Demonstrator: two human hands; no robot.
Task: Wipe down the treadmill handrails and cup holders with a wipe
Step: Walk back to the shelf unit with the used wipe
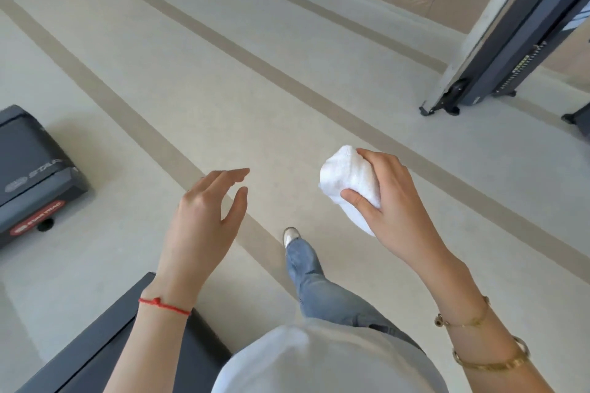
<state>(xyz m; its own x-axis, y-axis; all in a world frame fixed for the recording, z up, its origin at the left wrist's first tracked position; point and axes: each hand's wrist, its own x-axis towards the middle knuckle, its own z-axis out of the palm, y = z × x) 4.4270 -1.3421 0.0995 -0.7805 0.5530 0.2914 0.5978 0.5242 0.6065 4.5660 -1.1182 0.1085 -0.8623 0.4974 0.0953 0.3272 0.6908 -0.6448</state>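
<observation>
My right hand (394, 201) grips the bunched white cloth (349, 183) in the air above the floor (223, 73); my left hand (207, 210) hangs open. No handrail or cup holder is within reach, so I judge the wiping undone.

A pale floor (204, 80) with darker stripes fills the frame. On it stand a treadmill end (30, 169) at left, a machine base (479, 86) upper right, and a shoe (291, 235) at lower centre.

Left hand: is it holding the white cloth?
No, the left hand is open and holds nothing; the right hand grips the white cloth.
</observation>
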